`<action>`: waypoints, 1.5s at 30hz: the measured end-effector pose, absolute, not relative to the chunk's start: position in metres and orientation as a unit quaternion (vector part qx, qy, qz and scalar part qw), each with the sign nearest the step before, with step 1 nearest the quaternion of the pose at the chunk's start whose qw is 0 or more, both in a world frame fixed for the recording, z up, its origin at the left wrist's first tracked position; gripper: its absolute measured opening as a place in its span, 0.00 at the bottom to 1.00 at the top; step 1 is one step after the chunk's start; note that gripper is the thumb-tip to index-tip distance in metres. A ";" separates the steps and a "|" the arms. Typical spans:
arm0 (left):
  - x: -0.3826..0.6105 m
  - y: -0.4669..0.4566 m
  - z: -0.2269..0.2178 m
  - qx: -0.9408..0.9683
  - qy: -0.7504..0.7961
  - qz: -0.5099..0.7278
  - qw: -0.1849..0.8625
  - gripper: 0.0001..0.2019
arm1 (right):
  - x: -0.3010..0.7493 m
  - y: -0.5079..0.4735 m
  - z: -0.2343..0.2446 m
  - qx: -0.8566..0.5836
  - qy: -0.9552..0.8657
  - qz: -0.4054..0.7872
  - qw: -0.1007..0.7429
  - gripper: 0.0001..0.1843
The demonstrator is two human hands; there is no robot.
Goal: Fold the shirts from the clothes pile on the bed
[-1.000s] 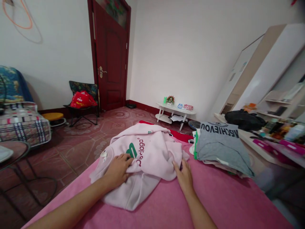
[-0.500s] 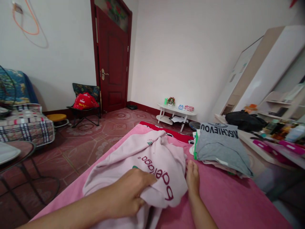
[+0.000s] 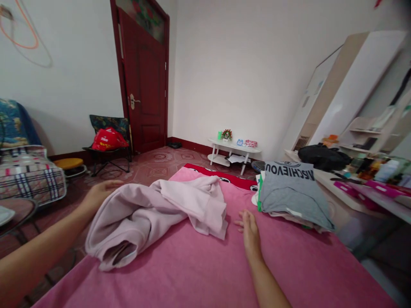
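A pale pink sweatshirt (image 3: 154, 214) lies crumpled and stretched out to the left on the pink bedspread (image 3: 208, 273). My left hand (image 3: 98, 193) is at the garment's far left end, over the bed's edge, with its fingers curled behind the cloth and gripping it. Flat on the bedspread just right of the sweatshirt lies my right hand (image 3: 248, 226), fingers stretched out and holding nothing. Right of that hand is a pile of folded clothes, topped by a grey T-shirt (image 3: 289, 192) with black lettering.
Left of the bed are a round dark table (image 3: 16, 209), plaid bedding (image 3: 30, 175) and a folding chair holding a red bag (image 3: 107, 139). A dark red door (image 3: 144, 85) and a low white table (image 3: 234, 149) stand behind. A cluttered counter with a black bag (image 3: 323, 156) runs along the right.
My left hand has pulled the sweatshirt out to the left, so its printed front no longer shows. My right hand has come off the garment and lies flat on the bedspread.
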State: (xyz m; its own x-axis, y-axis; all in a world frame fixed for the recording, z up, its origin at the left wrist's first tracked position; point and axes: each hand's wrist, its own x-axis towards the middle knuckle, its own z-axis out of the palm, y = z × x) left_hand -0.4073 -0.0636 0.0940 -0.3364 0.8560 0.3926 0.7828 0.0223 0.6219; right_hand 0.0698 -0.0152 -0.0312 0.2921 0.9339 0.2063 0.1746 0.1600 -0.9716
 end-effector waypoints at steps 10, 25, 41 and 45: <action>-0.240 -0.064 0.106 0.909 0.412 0.052 -0.012 0.50 | 0.069 -0.018 -0.029 -0.555 -0.491 0.319 0.590 0.33; -0.229 0.106 0.176 0.803 0.537 0.254 0.046 0.23 | 0.068 -0.016 -0.028 -0.548 -0.493 0.342 0.582 0.32; -0.210 0.094 0.012 0.739 0.667 0.082 -0.051 0.31 | 0.066 -0.015 -0.027 -0.540 -0.479 0.359 0.592 0.32; -0.190 0.049 -0.001 0.767 0.636 0.069 -0.046 0.27 | 0.065 -0.018 -0.022 -0.536 -0.492 0.351 0.590 0.31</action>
State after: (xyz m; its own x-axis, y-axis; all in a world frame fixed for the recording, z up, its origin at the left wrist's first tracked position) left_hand -0.1904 0.0493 -0.0011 0.1822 0.9695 0.1638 0.9821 -0.1875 0.0178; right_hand 0.0655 -0.0177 -0.0224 0.2700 0.9410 0.2042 0.1141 0.1793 -0.9771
